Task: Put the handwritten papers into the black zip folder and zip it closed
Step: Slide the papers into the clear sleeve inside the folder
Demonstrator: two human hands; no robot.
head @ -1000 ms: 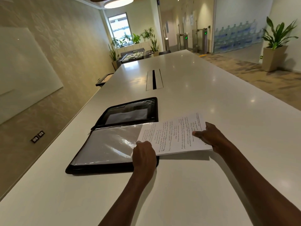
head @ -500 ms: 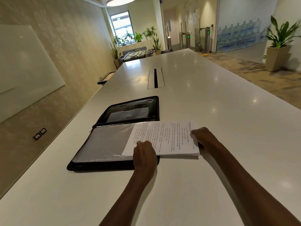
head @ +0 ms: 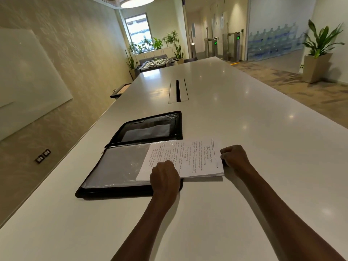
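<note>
The black zip folder (head: pixel 131 193) lies open on the white table (head: pixel 263 147), its far half showing a dark pocket and its near half covered by clear plastic sleeves. A stack of handwritten papers (head: pixel 188 159) lies partly over the near half, its right end still sticking out past the folder's edge. My left hand (head: pixel 164 176) grips the stack's near edge at the folder's front right corner. My right hand (head: pixel 234 156) holds the stack's right end with curled fingers.
A cable slot (head: pixel 178 91) is set into the table beyond the folder. A whiteboard (head: pixel 28 78) hangs on the left wall. A potted plant (head: pixel 318 53) stands on the floor at right.
Both hands have slid the stack of papers leftward, so it now covers more of the folder's near half and less of it overhangs the table.
</note>
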